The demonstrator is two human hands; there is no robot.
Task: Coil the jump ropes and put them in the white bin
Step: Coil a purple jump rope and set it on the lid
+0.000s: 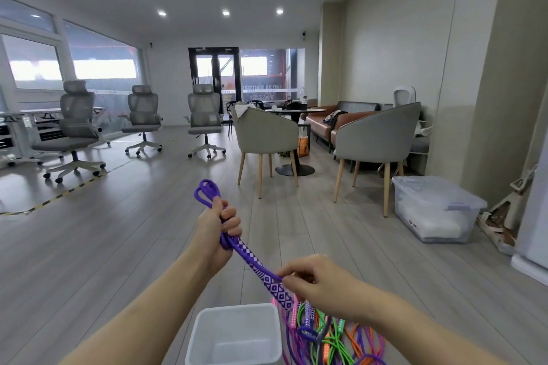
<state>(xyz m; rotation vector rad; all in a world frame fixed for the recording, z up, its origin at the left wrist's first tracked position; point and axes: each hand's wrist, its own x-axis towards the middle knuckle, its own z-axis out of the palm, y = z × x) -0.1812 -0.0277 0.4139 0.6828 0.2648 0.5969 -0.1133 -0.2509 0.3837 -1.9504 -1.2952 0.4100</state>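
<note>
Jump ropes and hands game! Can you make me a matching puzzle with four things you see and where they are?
Things:
1. purple jump rope
2. white bin
3. pile of colourful ropes
4. clear lidded box

Places:
A. on the floor by the right wall
B. on the floor, right of the white bin
C. held up in the left hand and right hand
D. on the floor below the hands, nothing visible inside

Pairs: 1-C, 2-D, 3-B, 4-A
</note>
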